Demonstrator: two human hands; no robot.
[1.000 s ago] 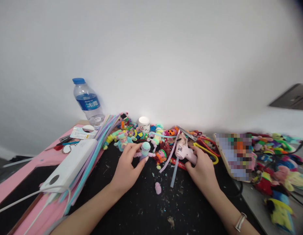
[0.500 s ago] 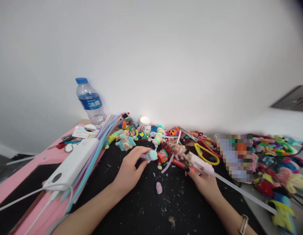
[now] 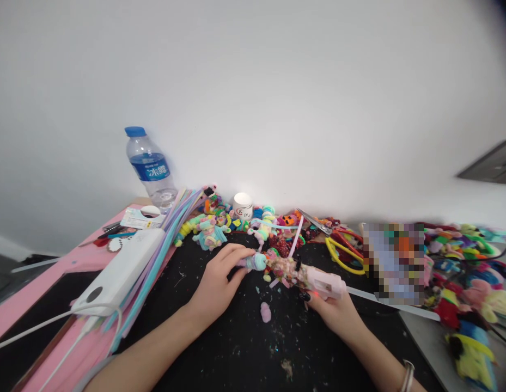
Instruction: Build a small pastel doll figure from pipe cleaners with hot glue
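Note:
My left hand (image 3: pixel 222 277) pinches a small lavender and light-blue fuzzy piece (image 3: pixel 257 261), its pale-blue end facing right. My right hand (image 3: pixel 332 310) is closed round a pale pink glue gun (image 3: pixel 324 282) with a small red light on its side. Crusted residue covers the gun's front, and its tip is at or very near the pale-blue end; I cannot tell if they touch. A white glue stick (image 3: pixel 394 306) runs out of the gun's back. Below, on the black mat (image 3: pixel 236 348), lies a small lavender fuzzy piece (image 3: pixel 265 312).
Several fuzzy figures (image 3: pixel 211 233) line the wall, with a white paper cup (image 3: pixel 242 207) among them. Yellow-handled scissors (image 3: pixel 345 256) lie at right. To the left are a water bottle (image 3: pixel 150 169), pastel fuzzy stems (image 3: pixel 154 272) and a white power strip (image 3: pixel 117 275) with a cable.
My right hand has brought the glue gun left and slightly down, its tip now up to the pale-blue end. The glue stick lies at a flatter angle. My left hand has barely moved.

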